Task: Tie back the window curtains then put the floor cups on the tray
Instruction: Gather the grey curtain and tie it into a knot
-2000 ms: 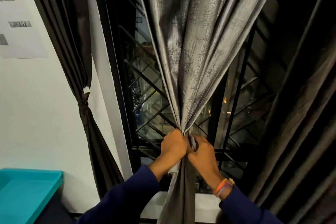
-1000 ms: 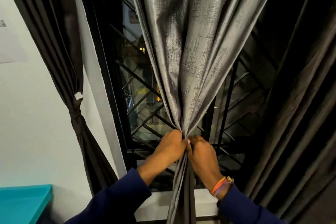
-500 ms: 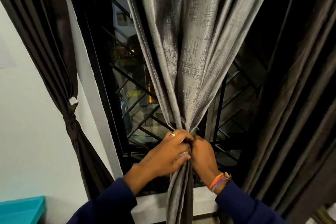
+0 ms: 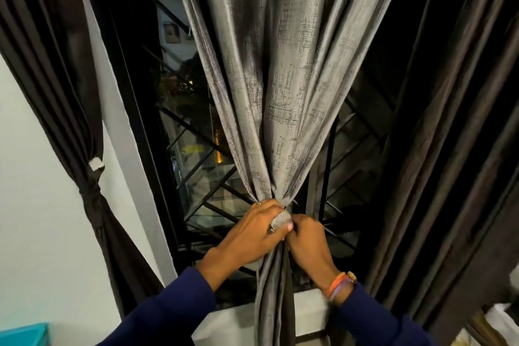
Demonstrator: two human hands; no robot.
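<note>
Currently, the grey curtain [image 4: 280, 87] hangs at the centre of the window, gathered into a narrow bunch at about sill-side height, with its lower length falling straight down past the white sill [image 4: 309, 309]. Your left hand [image 4: 252, 236] wraps the bunch from the left; its fingers [image 4: 276, 209] are curled round the gathered fabric, and a small pale piece of material sits between thumb and fingers. Your right hand [image 4: 307, 241] meets the bunch from the right, fingers curled in against the fabric, touching the left hand. You cannot tell from this view whether the pale piece is a tie or a fold of the curtain itself.

Behind the curtain, note the black window grille [image 4: 202, 177] with diagonal bars. To the left, a dark curtain [image 4: 70, 78] is already tied at its waist against the white wall [image 4: 33, 219]. To the right, further dark drapery [image 4: 449, 149] hangs loose. A teal surface [image 4: 22, 334] shows at the lower left corner.
</note>
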